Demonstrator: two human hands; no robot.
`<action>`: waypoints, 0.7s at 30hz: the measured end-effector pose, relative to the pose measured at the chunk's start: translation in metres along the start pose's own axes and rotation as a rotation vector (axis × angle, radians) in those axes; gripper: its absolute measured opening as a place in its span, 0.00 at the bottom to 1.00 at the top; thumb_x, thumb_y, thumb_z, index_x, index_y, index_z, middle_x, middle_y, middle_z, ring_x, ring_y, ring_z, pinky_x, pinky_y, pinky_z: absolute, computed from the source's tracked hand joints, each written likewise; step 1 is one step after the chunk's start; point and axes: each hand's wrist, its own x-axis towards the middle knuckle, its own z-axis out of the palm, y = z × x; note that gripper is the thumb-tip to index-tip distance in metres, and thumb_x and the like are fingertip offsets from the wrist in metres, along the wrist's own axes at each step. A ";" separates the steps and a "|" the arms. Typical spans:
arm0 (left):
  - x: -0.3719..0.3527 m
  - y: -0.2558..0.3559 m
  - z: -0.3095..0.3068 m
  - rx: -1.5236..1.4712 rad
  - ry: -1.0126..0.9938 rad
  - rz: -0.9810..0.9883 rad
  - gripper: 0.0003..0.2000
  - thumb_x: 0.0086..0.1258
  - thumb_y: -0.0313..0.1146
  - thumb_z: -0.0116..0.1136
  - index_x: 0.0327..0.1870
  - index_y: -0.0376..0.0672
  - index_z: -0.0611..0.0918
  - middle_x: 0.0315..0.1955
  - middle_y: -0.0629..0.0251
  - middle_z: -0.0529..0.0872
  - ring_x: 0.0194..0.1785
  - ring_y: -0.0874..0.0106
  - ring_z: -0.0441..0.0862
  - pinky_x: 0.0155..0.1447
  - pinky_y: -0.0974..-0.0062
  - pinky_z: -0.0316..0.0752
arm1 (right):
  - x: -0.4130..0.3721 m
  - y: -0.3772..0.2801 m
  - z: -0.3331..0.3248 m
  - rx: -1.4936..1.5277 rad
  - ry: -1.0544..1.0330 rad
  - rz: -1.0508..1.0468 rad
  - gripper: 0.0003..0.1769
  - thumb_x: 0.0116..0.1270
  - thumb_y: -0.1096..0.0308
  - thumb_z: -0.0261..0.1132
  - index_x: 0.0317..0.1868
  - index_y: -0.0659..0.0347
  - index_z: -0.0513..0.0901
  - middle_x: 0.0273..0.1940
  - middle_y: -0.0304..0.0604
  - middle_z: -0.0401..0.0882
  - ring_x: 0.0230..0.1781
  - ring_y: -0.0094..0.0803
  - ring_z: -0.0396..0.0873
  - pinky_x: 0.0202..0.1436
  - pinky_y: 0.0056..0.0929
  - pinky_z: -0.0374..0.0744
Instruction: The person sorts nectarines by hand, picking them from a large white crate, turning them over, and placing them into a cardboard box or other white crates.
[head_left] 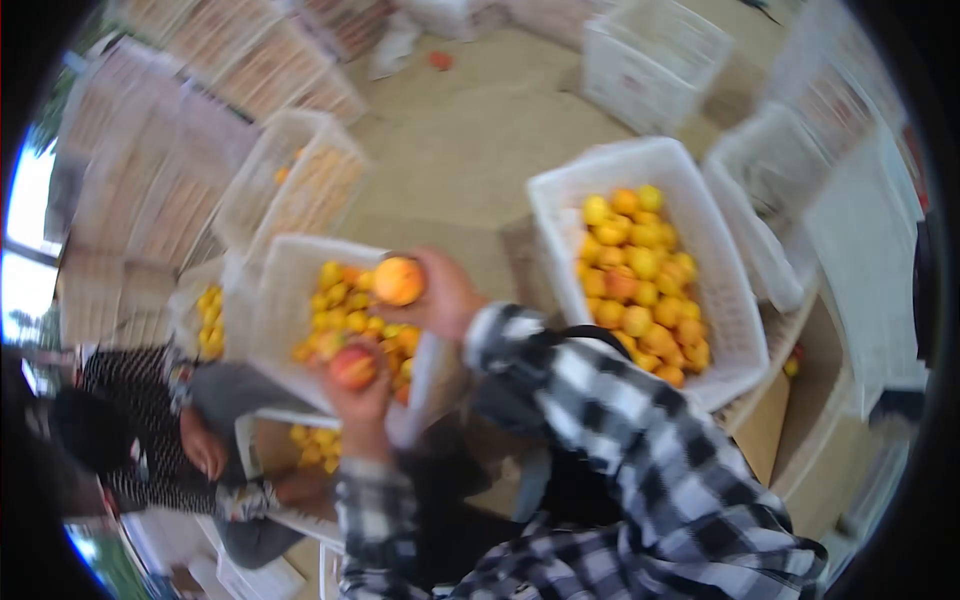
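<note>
My right hand (450, 297) is closed round an orange-yellow peach (398, 281), held over a white plastic crate (300, 255) of yellow and orange fruit. Lower and to the left, my left hand (366, 408) grips a redder peach (353, 368) above the near part of the same crate. Blur softens the fingers of both hands. Part of the fruit in this crate is hidden behind my hands and the peaches.
A second white crate (735, 300) full of yellow fruit stands to the right. Another person (205, 440) sits at the left beside a box of fruit (315, 445). Stacked crates (140, 170) line the left, and a white crate (640, 85) stands at the back.
</note>
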 end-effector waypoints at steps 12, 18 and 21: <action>0.011 0.019 0.023 -0.042 -0.003 0.004 0.23 0.70 0.55 0.48 0.45 0.40 0.75 0.38 0.60 0.80 0.42 0.66 0.79 0.49 0.65 0.80 | 0.017 -0.040 0.030 0.570 -0.276 0.522 0.26 0.68 0.64 0.64 0.63 0.59 0.67 0.55 0.45 0.70 0.58 0.33 0.73 0.56 0.35 0.82; 0.024 0.024 0.029 0.044 0.016 -0.001 0.23 0.67 0.55 0.55 0.48 0.42 0.75 0.39 0.60 0.80 0.43 0.65 0.79 0.48 0.66 0.80 | 0.005 -0.079 -0.008 0.450 -0.058 0.639 0.26 0.66 0.61 0.65 0.60 0.61 0.70 0.50 0.44 0.76 0.50 0.31 0.78 0.45 0.32 0.83; 0.023 0.018 0.035 0.015 0.036 -0.046 0.24 0.67 0.54 0.56 0.49 0.40 0.74 0.39 0.59 0.80 0.43 0.66 0.79 0.49 0.66 0.80 | -0.022 -0.119 -0.077 0.406 0.087 0.441 0.23 0.70 0.56 0.59 0.59 0.60 0.70 0.51 0.44 0.76 0.48 0.33 0.79 0.41 0.29 0.82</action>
